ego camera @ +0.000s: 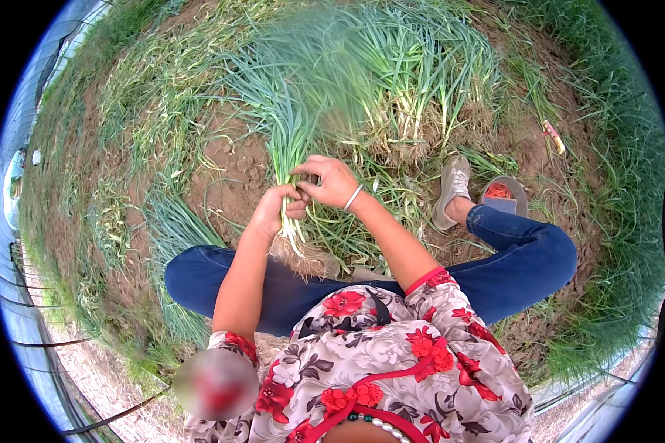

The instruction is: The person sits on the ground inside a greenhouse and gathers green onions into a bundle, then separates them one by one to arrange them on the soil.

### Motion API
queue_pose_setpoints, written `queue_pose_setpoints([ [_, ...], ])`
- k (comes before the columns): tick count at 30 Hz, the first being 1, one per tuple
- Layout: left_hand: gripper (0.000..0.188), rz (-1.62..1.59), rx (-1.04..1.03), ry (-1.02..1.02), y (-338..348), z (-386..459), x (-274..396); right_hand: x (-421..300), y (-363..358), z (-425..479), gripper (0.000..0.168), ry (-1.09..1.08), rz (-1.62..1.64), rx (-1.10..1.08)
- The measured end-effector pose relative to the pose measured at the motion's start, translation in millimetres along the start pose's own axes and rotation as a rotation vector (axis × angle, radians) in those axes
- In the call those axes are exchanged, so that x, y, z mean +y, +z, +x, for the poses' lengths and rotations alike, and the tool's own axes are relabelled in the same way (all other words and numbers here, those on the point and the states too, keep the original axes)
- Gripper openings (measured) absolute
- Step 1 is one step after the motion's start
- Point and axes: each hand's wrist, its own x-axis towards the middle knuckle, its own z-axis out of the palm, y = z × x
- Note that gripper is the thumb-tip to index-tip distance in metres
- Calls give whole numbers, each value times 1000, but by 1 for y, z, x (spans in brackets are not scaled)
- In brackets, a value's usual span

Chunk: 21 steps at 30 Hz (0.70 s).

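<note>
A bunch of green onions (286,149) stands between my hands, leaves pointing away from me and stringy roots (301,257) towards my lap. My left hand (277,209) is closed around the pale stems just above the roots. My right hand (330,180) touches the same bunch a little higher, thumb and fingers pinched together at the stems' right side. Whether those fingertips hold a leaf or a tie is too small to tell. Beyond my hands, a large heap of green onions (413,83) lies with its roots turned towards me.
A round container (522,194) with red strands inside stands beyond my right knee, near my shoe (453,188). More green onions (180,221) lie by my left knee. Stripped leaves (366,221) litter the soil. A red and whitish object (554,137) lies farther right. Growing green plants (632,221) line the right side.
</note>
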Motion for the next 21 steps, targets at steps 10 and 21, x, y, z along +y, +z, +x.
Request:
queue_pose_setpoints([
  [10, 29, -79, -100, 6, 3, -20, -4, 9, 12, 1, 7, 199, 221, 515],
  [21, 34, -149, -148, -57, 16, -68, -2, 77, -2, -40, 38, 582, 585, 293],
])
